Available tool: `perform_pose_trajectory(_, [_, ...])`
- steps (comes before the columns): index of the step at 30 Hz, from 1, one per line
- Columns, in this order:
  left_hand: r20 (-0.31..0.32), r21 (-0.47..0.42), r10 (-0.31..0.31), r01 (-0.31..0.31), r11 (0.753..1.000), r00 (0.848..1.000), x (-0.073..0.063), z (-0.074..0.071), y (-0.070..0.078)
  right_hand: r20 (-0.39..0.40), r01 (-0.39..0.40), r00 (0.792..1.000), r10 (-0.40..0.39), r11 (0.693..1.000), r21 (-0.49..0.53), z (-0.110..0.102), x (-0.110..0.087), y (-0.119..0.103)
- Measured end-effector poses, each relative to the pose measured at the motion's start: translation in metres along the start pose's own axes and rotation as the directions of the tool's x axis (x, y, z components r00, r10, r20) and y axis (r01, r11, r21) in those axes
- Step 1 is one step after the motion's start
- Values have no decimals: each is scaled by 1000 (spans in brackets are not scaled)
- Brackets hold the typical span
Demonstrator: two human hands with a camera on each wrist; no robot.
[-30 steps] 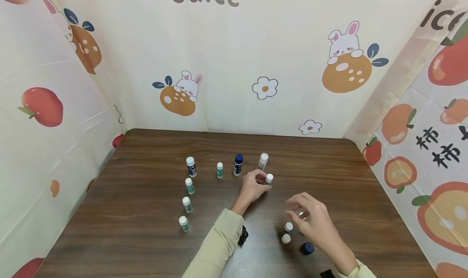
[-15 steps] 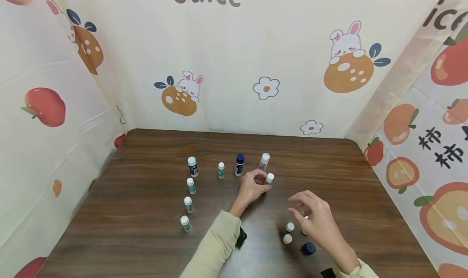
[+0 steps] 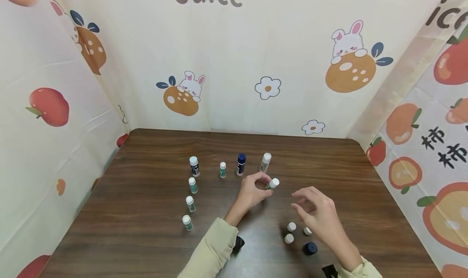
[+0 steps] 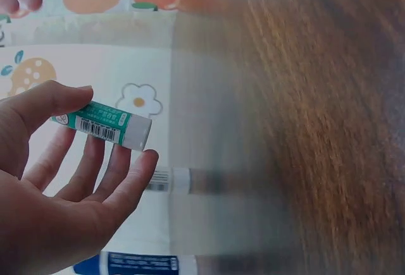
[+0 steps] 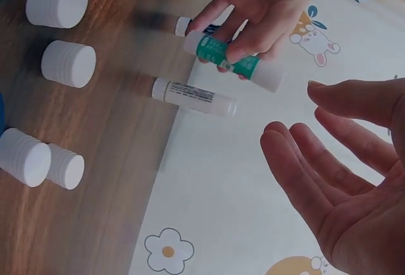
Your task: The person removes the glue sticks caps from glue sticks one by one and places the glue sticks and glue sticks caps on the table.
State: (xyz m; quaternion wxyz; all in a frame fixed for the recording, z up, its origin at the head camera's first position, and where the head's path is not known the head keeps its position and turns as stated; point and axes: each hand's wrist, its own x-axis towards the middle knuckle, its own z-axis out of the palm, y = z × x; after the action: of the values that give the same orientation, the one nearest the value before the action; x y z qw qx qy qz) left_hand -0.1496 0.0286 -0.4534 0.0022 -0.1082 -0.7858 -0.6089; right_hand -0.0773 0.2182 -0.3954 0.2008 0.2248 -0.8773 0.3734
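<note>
My left hand (image 3: 252,192) pinches a green-labelled glue stick (image 3: 273,184) between thumb and fingers, its white cap leaning up to the right. Seen from the left wrist, the thumb (image 4: 73,97) lies along the stick's label and the fingertips support the other side. My right hand (image 3: 321,213) hovers to the right with loosely curved fingers and nothing in them. Just behind the left hand stands a clear glue stick with a white top (image 3: 265,162). Below the right hand are white ribbed caps (image 3: 291,227) and a navy cap (image 3: 310,248).
Along the back stand a navy glue stick (image 3: 241,164) and a small green one (image 3: 222,170). A column on the left has a dark-labelled stick (image 3: 194,166) and three green ones (image 3: 190,204). Printed curtains (image 3: 234,59) enclose the wooden table (image 3: 128,213) behind and at the sides.
The glue stick in my left hand has gone from nearly upright to tilted, its white cap swinging right. My right hand has shifted slightly away, showing more of one white cap.
</note>
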Motion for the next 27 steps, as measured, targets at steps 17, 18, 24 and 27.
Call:
perform_pose_trajectory(17, [14, -70, 59, -58, 996, 998, -46, -19, 34, 15, -2, 1000, 1, 1000, 26, -3, 9, -9])
perform_pose_trajectory(18, [4, -66, 68, -68, 996, 998, -49, -21, 36, 17, 0, 1000, -1, 999, 33, -3, 9, -11])
perform_pose_trajectory(24, [-23, -47, 91, -92, 995, 996, -64, -29, 45, 47, 0, 999, -4, 996, 87, -5, 11, -21])
perform_pose_trajectory(27, [-25, -52, 84, -85, 995, 996, -70, -31, 48, 61, 29, 998, -36, 994, 108, -4, 12, -26])
